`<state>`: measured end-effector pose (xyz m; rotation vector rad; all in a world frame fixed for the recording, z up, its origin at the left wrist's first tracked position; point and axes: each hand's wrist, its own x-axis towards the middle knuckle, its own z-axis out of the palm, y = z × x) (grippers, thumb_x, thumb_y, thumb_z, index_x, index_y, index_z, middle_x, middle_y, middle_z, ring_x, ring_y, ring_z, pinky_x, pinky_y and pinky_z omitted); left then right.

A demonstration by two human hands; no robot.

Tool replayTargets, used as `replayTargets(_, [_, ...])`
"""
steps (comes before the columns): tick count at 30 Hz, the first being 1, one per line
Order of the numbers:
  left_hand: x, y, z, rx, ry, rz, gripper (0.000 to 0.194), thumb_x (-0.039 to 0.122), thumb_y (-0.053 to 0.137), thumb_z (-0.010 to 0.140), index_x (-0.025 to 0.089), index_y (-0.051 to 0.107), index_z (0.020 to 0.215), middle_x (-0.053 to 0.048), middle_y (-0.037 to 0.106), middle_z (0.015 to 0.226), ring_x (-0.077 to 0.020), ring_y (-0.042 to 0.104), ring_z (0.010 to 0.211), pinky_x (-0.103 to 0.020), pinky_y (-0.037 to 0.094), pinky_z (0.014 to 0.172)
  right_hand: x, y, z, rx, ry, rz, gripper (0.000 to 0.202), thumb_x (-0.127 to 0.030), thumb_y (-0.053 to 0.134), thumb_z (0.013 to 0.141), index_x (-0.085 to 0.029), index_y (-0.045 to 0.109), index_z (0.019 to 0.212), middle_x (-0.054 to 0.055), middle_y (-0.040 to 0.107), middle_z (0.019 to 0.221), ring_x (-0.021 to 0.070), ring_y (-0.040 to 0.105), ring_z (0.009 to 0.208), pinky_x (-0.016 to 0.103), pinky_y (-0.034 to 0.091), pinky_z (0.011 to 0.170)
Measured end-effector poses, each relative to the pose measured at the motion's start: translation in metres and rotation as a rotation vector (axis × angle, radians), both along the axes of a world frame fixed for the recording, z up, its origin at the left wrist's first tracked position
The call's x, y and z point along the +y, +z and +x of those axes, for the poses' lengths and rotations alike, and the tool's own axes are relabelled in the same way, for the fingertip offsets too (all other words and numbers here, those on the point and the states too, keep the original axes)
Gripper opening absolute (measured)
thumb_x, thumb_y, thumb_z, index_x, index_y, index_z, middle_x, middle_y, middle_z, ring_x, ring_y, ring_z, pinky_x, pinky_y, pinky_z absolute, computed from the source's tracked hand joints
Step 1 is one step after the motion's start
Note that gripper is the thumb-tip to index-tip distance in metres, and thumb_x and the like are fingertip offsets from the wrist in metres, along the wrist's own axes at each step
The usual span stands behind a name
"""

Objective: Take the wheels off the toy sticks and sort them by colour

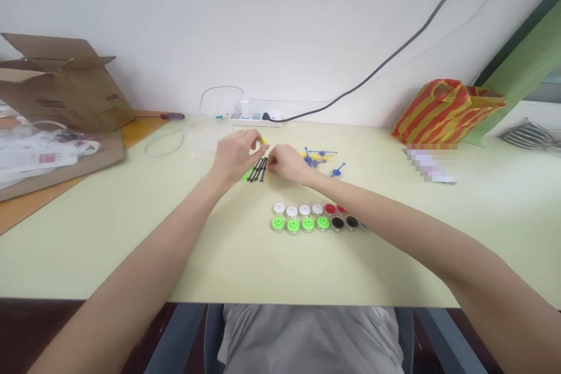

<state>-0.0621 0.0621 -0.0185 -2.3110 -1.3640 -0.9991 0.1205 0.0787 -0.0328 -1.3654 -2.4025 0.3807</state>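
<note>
My left hand [236, 155] is pinched on a small yellow plastic piece [263, 141], raised over the table. Beside it, my right hand [287, 163] has its fingertips closed on another yellow piece [269, 177], which shows just below them. Between the hands lies a row of black arrow-shaped pieces [258, 170], with green pieces [246, 176] at their left, partly under my left hand. Right of my right hand is a loose pile of blue arrow pieces [309, 161] mixed with yellow ones. One blue arrow [337, 171] sits apart from the pile.
Nearer me stand two rows of round pieces: white [304, 210], red [330, 208], green [308, 223] and black [337, 222]; my right forearm covers some. A power strip [256, 119], cardboard box [65, 85], screwdriver [172, 116] and striped bag [442, 111] surround the work area.
</note>
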Motion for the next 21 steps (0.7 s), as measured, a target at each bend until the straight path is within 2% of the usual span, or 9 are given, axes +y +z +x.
replayTargets(4, [0.001, 0.001, -0.002, -0.020, -0.021, 0.021, 0.016, 0.036, 0.068, 0.097, 0.022, 0.063, 0.094, -0.002, 0.070, 0.084, -0.0207, 0.065, 0.078, -0.033, 0.039, 0.067, -0.009, 0.015, 0.009, 0.094, -0.070, 0.065, 0.010, -0.027, 0.073, 0.092, -0.018, 0.077, 0.091, 0.009, 0.079, 0.099, 0.0210, 0.069, 0.090, 0.029, 0.047, 0.080])
replayTargets(7, [-0.003, 0.002, 0.003, -0.041, -0.068, 0.023, 0.018, 0.039, 0.068, 0.098, 0.022, 0.064, 0.095, -0.002, 0.070, 0.083, -0.0200, 0.065, 0.078, -0.032, 0.040, 0.068, -0.024, 0.031, 0.031, 0.326, -0.095, 0.097, 0.013, -0.025, 0.065, 0.097, -0.017, 0.075, 0.093, 0.006, 0.078, 0.088, 0.0170, 0.067, 0.077, 0.028, 0.048, 0.075])
replayTargets(9, [-0.010, 0.002, 0.012, -0.049, -0.121, 0.009, 0.021, 0.042, 0.068, 0.098, 0.022, 0.065, 0.096, -0.002, 0.069, 0.082, -0.0197, 0.065, 0.078, -0.032, 0.042, 0.069, -0.038, 0.040, 0.048, 0.560, -0.059, 0.001, 0.018, -0.025, 0.059, 0.100, -0.015, 0.074, 0.099, 0.005, 0.077, 0.083, 0.0136, 0.064, 0.064, 0.026, 0.048, 0.062])
replayTargets(11, [-0.020, 0.001, 0.026, -0.064, -0.188, -0.022, 0.024, 0.045, 0.067, 0.099, 0.022, 0.066, 0.096, -0.002, 0.069, 0.082, -0.0192, 0.065, 0.077, -0.032, 0.043, 0.069, -0.055, 0.046, 0.061, 0.724, 0.006, -0.098, 0.018, -0.026, 0.061, 0.097, -0.014, 0.073, 0.102, 0.006, 0.076, 0.085, 0.0134, 0.066, 0.063, 0.023, 0.045, 0.053])
replayTargets(13, [-0.031, -0.001, 0.039, -0.102, -0.270, -0.074, 0.026, 0.048, 0.066, 0.100, 0.022, 0.067, 0.096, -0.002, 0.070, 0.083, -0.0183, 0.065, 0.076, -0.032, 0.045, 0.069, -0.071, 0.046, 0.069, 0.780, 0.040, -0.148, 0.014, -0.025, 0.066, 0.093, -0.014, 0.074, 0.095, 0.006, 0.075, 0.083, 0.0141, 0.067, 0.066, 0.022, 0.043, 0.048])
replayTargets(16, [-0.044, -0.005, 0.053, -0.137, -0.363, -0.153, 0.030, 0.052, 0.066, 0.099, 0.022, 0.067, 0.093, -0.001, 0.071, 0.084, -0.0178, 0.066, 0.076, -0.032, 0.047, 0.070, -0.086, 0.041, 0.074, 0.774, 0.011, -0.119, 0.010, -0.023, 0.069, 0.089, -0.015, 0.073, 0.091, 0.004, 0.072, 0.079, 0.0131, 0.064, 0.068, 0.020, 0.044, 0.049])
replayTargets(19, [-0.049, -0.006, 0.056, -0.214, -0.408, -0.204, 0.031, 0.053, 0.069, 0.097, 0.022, 0.067, 0.092, 0.000, 0.073, 0.084, -0.0173, 0.067, 0.075, -0.032, 0.049, 0.070, -0.087, 0.032, 0.077, 0.794, -0.004, -0.096, 0.014, -0.025, 0.071, 0.090, -0.015, 0.075, 0.098, 0.005, 0.074, 0.088, 0.0136, 0.065, 0.072, 0.022, 0.049, 0.052])
replayTargets(21, [-0.049, -0.006, 0.056, -0.266, -0.434, -0.222, 0.030, 0.052, 0.073, 0.094, 0.022, 0.067, 0.092, 0.001, 0.073, 0.082, -0.0164, 0.067, 0.073, -0.031, 0.051, 0.068, -0.082, 0.028, 0.080, 0.831, 0.051, -0.166, 0.016, -0.029, 0.073, 0.090, -0.015, 0.076, 0.098, 0.007, 0.076, 0.095, 0.0153, 0.068, 0.076, 0.024, 0.053, 0.055])
